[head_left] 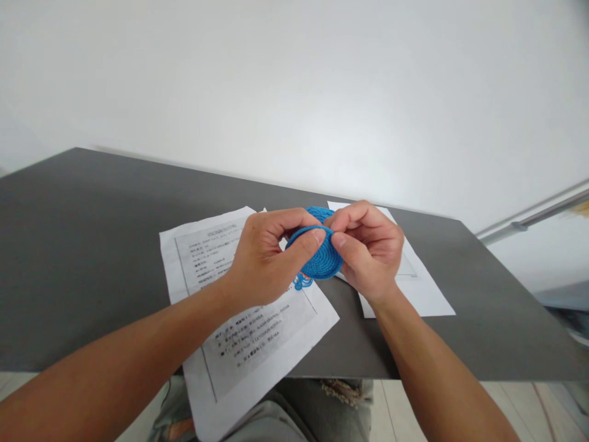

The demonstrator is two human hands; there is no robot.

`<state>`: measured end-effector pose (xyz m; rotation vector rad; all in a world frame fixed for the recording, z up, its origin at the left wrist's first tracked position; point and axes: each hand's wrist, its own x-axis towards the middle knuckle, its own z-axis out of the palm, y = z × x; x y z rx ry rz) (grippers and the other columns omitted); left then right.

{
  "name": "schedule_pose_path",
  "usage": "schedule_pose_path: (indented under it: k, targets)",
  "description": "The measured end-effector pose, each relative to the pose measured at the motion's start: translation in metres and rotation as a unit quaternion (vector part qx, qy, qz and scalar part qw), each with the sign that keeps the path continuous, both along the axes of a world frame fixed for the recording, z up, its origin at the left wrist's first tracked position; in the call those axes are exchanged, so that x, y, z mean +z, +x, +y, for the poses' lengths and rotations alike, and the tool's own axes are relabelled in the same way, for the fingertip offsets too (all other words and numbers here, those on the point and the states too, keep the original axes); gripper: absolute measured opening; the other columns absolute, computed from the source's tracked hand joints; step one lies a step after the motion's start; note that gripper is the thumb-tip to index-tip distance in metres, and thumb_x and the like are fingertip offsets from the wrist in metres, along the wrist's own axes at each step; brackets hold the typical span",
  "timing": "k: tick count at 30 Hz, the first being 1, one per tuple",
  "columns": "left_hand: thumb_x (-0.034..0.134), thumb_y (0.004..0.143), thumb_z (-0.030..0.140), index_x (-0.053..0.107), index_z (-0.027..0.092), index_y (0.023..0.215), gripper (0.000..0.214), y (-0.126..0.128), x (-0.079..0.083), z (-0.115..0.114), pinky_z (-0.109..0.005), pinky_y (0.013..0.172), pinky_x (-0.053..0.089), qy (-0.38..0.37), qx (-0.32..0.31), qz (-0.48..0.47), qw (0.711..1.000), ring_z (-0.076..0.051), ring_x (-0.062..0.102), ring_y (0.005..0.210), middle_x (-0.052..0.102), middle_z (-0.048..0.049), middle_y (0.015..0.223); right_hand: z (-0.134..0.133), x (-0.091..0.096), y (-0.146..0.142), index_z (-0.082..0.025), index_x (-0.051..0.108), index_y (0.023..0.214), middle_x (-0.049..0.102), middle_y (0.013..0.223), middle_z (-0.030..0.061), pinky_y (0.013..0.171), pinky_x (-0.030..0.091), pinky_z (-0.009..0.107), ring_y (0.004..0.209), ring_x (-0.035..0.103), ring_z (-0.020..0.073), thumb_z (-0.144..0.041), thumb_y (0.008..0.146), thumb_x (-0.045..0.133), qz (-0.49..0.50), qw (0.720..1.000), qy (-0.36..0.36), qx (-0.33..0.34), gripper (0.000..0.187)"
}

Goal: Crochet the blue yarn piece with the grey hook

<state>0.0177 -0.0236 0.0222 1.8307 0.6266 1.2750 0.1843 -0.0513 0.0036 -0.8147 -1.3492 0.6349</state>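
Note:
A round blue crochet piece (pixel 323 258) is held up over the table between my two hands. My left hand (pixel 278 252) pinches its upper left edge, the thumb lying across the front. At its upper right edge, my right hand (pixel 368 245) is closed with thumb and fingertips together on the rim. Another blue crocheted part (pixel 319 213) shows behind the fingers; whether it joins the front piece I cannot tell. A looped bundle of blue yarn (pixel 302 282) hangs below, beside the left hand. Any hook or needle inside the fingers is hidden.
A printed sheet (pixel 257 344) lies under my left forearm and hangs over the table's front edge. A second white sheet (pixel 426 294) is beneath my right hand. The dark grey table (pixel 92 245) meets a white wall behind. A metal rail (pixel 529 224) runs along the right.

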Motion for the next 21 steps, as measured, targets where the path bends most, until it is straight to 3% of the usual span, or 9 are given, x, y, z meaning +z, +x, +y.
schedule_pose_path:
  k: [12, 21]
  targets:
    - [0.063, 0.088, 0.017, 0.072, 0.016, 0.070, 0.020, -0.0001, -0.0001, 0.0000, -0.023, 0.050, 0.034, 0.010, -0.007, 0.009, 1.000, -0.008, 0.043, 0.052, 0.056, 0.0059, 0.056, -0.0001, 0.0024, -0.0022, -0.024, 0.069, 0.076, 0.062, 0.062, -0.0043, 0.048, 0.040, 0.026, 0.054, 0.053, 0.0125, -0.013, 0.078, 0.073, 0.003, 1.000, 0.011, 0.000, 0.011]
    - [0.069, 0.085, 0.018, 0.070, 0.014, 0.072, 0.014, 0.0039, -0.0055, -0.0011, -0.019, 0.049, 0.038, -0.054, -0.038, -0.036, 0.997, -0.007, 0.049, 0.054, 0.060, 0.0054, 0.061, 0.0009, 0.0029, -0.0027, -0.024, 0.067, 0.075, 0.062, 0.060, -0.0053, 0.048, 0.041, 0.025, 0.053, 0.053, 0.0117, -0.015, 0.078, 0.071, -0.005, 0.998, 0.020, -0.055, 0.010]
